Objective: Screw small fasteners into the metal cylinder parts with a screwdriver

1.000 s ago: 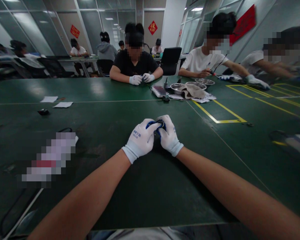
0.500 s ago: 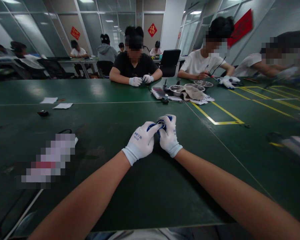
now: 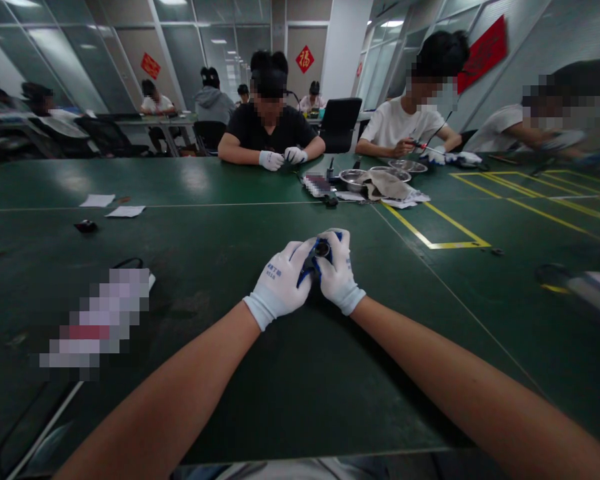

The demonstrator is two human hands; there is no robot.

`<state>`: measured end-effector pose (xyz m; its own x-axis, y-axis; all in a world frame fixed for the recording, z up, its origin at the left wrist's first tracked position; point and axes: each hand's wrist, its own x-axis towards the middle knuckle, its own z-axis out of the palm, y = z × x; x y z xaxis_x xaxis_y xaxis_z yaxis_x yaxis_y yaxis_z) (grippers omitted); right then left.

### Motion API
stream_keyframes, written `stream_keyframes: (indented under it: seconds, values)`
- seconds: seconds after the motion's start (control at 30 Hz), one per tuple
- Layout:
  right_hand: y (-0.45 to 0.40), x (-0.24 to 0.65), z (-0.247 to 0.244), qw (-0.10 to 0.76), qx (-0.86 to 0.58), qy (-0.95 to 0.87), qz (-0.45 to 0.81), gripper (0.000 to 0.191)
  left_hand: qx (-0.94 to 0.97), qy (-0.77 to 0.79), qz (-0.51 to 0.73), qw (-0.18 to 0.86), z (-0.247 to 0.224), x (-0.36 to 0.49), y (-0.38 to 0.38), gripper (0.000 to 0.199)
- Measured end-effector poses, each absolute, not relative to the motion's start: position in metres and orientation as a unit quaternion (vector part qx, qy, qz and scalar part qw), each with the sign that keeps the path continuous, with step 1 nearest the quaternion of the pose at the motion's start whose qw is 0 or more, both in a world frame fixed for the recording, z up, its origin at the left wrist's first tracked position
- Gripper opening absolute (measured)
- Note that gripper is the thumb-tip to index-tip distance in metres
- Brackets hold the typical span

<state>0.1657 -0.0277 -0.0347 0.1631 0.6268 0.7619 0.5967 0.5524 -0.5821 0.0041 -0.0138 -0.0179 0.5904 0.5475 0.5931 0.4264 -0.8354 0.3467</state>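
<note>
Head camera: both gloved hands meet over the green bench (image 3: pixel 330 400), near the middle of its width in view and well in from its near edge, with a small round part (image 3: pixel 323 249) between them. The right hand (image 3: pixel 336 270) grasps this part, fingers curled round its far side and thumb nearer the wearer. The left hand (image 3: pixel 283 277) closes in on the part's left side, but its fingertips are partly hidden, so I cannot tell whether it grips or only steadies.

For this two-handed handling, the right hand would do best as a firm, quiet hold, with the left giving small, even pressure square to the rim rather than from one side. Gloves probably dull the feel of so small a piece (the blue palm coating should help against slipping), so a light touch and a clear line of sight to the opening seem wise. Working low over the bench, away from the near edge, would let anything dropped land on the top.

As for looks, the part is dark, nearly black, with a round opening turned up towards the camera and a thin, paler rim catching light. Its underside is covered by the gloves, and the inside is too dark to make out. Metal bowls (image 3: pixel 353 178) and a crumpled cloth (image 3: pixel 387 183) sit well apart, towards the bench's far edge.
</note>
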Motion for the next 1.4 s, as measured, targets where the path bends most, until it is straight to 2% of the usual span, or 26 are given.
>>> stream_keyframes:
  seconds: [0.3, 0.9, 1.4]
  values:
    - [-0.0311, 0.1635, -0.0306, 0.595, -0.463, -0.656, 0.033, 0.023, 0.889, 0.268, 0.363, 0.072, -0.0148, 0.0032, -0.0169, 0.051]
    - [-0.0313, 0.1631, -0.0304, 0.592, -0.445, -0.671, 0.041, 0.024, 0.891, 0.263, 0.363, 0.079, -0.0175, 0.0036, -0.0163, 0.056]
    - [-0.0309, 0.1624, -0.0283, 0.581, -0.499, -0.643, 0.014, 0.019, 0.899, 0.269, 0.336, 0.079, -0.0156, 0.0036, -0.0171, 0.055]
